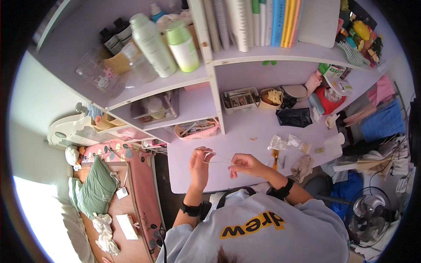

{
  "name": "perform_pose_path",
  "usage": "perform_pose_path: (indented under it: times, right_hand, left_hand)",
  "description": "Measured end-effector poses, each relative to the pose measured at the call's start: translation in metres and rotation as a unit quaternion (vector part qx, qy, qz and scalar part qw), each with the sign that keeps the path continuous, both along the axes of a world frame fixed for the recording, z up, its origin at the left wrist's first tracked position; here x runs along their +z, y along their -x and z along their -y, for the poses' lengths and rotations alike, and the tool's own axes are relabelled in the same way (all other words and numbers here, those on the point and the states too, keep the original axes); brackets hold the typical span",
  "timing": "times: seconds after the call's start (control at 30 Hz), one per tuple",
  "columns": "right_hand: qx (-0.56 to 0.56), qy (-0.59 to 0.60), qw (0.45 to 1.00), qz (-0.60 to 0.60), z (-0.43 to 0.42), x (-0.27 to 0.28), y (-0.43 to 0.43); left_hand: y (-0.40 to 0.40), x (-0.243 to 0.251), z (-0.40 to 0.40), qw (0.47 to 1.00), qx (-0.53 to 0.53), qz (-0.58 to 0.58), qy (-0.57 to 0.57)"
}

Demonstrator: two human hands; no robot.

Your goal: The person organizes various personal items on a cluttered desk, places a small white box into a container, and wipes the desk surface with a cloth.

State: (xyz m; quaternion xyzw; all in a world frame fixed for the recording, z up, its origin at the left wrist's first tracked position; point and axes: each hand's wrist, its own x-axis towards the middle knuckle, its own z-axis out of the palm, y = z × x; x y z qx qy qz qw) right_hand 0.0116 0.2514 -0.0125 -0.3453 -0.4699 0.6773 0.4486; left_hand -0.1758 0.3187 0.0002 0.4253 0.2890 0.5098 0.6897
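My left hand (pixel 199 166) is raised over the near part of the pale lilac desk (pixel 240 138), its fingertips pinching a thin white cord (pixel 218 161). The cord loops near those fingers and stretches across to my right hand (pixel 247 165), which grips the other part between thumb and fingers. What material the cord is made of is too fine to tell. To the right of my right hand lie a yellow-brown strip (pixel 275 158), a small pair of tweezers or similar thin tool (pixel 282 161) and crumpled clear plastic wrappers (pixel 277 143).
A beige cloth (pixel 302 168) and a translucent white bottle (pixel 334 144) rest at the desk's right. Further back are a black pouch (pixel 294 117), a white basket (pixel 240 100) and a red bag (pixel 331 100). Shelves (pixel 212 79) rise ahead; a fan (pixel 368 213) stands right.
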Motion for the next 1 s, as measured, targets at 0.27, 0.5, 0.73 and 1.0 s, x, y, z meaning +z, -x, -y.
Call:
perform_pose_path:
  times: [0.27,0.5,0.73,1.0]
  right_hand:
    - [-0.015,0.039,0.993,0.11,-0.014,-0.001,0.059]
    - [-0.204,-0.01,0.978,-0.029,-0.027,0.017,0.079]
    - [-0.323,0.162,0.834,-0.417,-0.06,0.065,0.119]
    - [-0.372,-0.048,0.926,0.046,-0.043,0.029,0.115]
  left_hand:
    - [0.11,0.002,-0.05,0.959,-0.017,0.244,0.142]
    - [0.121,0.005,-0.037,0.981,-0.071,0.132,0.121]
    - [0.094,0.002,-0.019,0.974,-0.212,-0.08,-0.001]
    - [0.074,-0.013,-0.011,0.91,-0.381,-0.161,0.022]
